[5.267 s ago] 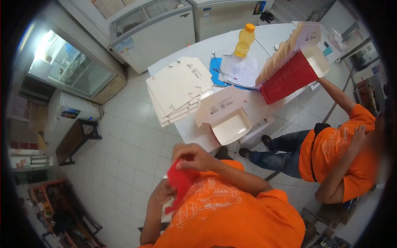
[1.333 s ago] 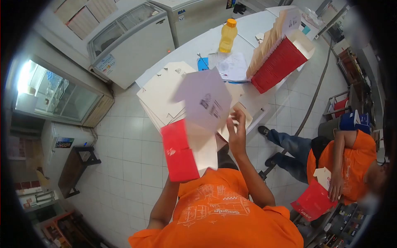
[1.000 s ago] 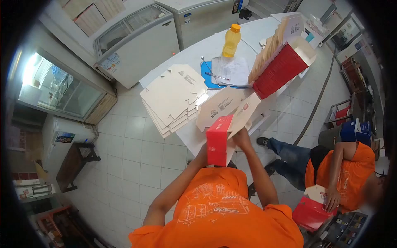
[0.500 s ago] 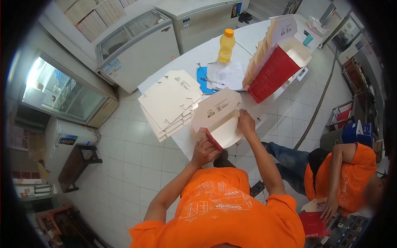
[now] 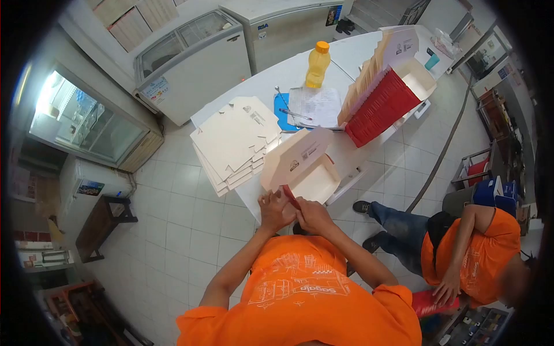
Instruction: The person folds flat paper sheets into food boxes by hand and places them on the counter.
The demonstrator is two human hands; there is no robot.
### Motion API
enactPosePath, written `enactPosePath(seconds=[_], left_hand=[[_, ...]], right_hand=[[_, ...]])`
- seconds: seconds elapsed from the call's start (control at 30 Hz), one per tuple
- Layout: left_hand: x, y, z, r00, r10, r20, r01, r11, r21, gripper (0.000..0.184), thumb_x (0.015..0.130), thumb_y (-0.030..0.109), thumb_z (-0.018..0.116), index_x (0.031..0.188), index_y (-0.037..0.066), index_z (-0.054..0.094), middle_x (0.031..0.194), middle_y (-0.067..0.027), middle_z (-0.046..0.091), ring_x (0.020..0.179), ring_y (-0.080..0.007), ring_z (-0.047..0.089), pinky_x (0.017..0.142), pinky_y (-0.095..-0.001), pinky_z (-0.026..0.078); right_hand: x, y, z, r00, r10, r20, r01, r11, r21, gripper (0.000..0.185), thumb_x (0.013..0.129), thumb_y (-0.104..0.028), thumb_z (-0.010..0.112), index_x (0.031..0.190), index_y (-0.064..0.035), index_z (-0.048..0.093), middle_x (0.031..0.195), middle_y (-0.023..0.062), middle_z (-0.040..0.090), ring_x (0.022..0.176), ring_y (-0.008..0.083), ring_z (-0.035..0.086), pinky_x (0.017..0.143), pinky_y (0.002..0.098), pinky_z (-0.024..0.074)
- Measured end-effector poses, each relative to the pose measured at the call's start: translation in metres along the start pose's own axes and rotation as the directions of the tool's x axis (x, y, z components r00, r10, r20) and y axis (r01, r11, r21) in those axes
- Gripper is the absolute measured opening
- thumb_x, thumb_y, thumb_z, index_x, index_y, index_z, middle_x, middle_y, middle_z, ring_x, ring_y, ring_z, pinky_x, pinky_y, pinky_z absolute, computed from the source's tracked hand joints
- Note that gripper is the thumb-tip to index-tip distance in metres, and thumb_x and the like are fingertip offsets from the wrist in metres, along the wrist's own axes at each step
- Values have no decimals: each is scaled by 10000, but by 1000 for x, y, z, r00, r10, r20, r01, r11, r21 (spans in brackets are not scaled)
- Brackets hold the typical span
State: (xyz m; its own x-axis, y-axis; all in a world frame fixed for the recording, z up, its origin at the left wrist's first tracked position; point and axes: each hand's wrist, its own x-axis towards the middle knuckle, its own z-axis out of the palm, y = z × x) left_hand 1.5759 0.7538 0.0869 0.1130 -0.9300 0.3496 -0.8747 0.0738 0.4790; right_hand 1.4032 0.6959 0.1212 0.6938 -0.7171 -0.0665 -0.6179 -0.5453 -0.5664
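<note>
A cardboard box [image 5: 314, 181], cream inside and red outside, stands at the near table edge with its printed lid raised. My left hand [image 5: 277, 209] is closed at its near left corner, fingers bent against the red side wall. Beside it, my right hand [image 5: 313, 217] grips the same near wall, fingers curled over the card. The two hands almost touch. Left of the box lies a stack of flat cardboard blanks [image 5: 236, 138]. Behind it, to the right, a row of nested red boxes [image 5: 384, 104] leans with the lids up.
On the white table [image 5: 271, 81] stand a yellow bottle [image 5: 317, 64], papers [image 5: 314, 106] with a pen, and a blue folder [image 5: 281, 104]. A co-worker in an orange shirt [image 5: 479, 248] handles a red box [image 5: 430, 303] at right. Chest freezers [image 5: 193, 63] line the far wall.
My right hand has moved from the box's far right corner to the near wall, beside my left hand. The box and lid have shifted slightly left. The co-worker's red box has tilted.
</note>
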Motion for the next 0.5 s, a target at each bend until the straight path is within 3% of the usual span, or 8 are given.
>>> enactPosePath(seconds=[0.1, 0.2, 0.3, 0.37, 0.5], left_hand=[[0, -6, 11, 990, -119, 75, 123, 991, -49, 590, 655, 365, 820, 1189, 154, 682, 1077, -109, 572, 1071, -293, 540, 940, -474, 409], [-2, -8, 23, 981, -165, 98, 183, 957, -224, 635, 658, 357, 836, 1217, 126, 643, 1073, -117, 593, 961, -303, 610, 790, -445, 516], [7, 5, 6, 976, -210, 57, 216, 963, -161, 644, 661, 354, 851, 1206, 100, 620, 1071, -136, 607, 902, -333, 656, 703, -431, 563], [6, 2, 14, 978, -209, 24, 210, 967, -143, 717, 657, 370, 857, 1251, 86, 574, 1125, -145, 599, 961, -344, 660, 731, -425, 573], [15, 17, -2, 929, -314, 198, 345, 927, -148, 844, 659, 364, 868, 1346, 72, 474, 1239, -175, 561, 1111, -369, 625, 808, -457, 572]], right_hand=[[14, -30, -20, 983, 156, 92, -151, 986, -66, 286, 990, -246, 497, 1180, -32, 499, 946, 217, 693, 778, 413, 691, 681, 535, 541], [43, -31, -1, 971, 164, -174, -166, 986, 3, 237, 996, -249, 502, 1132, -59, 539, 817, 167, 709, 692, 413, 682, 591, 540, 520], [59, -18, 13, 972, 134, -191, -136, 991, 3, 210, 991, -254, 520, 1092, -71, 546, 824, 170, 711, 686, 388, 690, 583, 525, 526], [59, -16, 16, 982, 116, -148, -127, 990, -65, 214, 981, -257, 514, 1049, -56, 540, 864, 174, 710, 707, 368, 706, 579, 483, 549], [65, -22, 24, 985, 147, -90, -163, 966, -202, 211, 962, -238, 492, 996, -36, 546, 845, 190, 701, 696, 364, 711, 577, 448, 566]])
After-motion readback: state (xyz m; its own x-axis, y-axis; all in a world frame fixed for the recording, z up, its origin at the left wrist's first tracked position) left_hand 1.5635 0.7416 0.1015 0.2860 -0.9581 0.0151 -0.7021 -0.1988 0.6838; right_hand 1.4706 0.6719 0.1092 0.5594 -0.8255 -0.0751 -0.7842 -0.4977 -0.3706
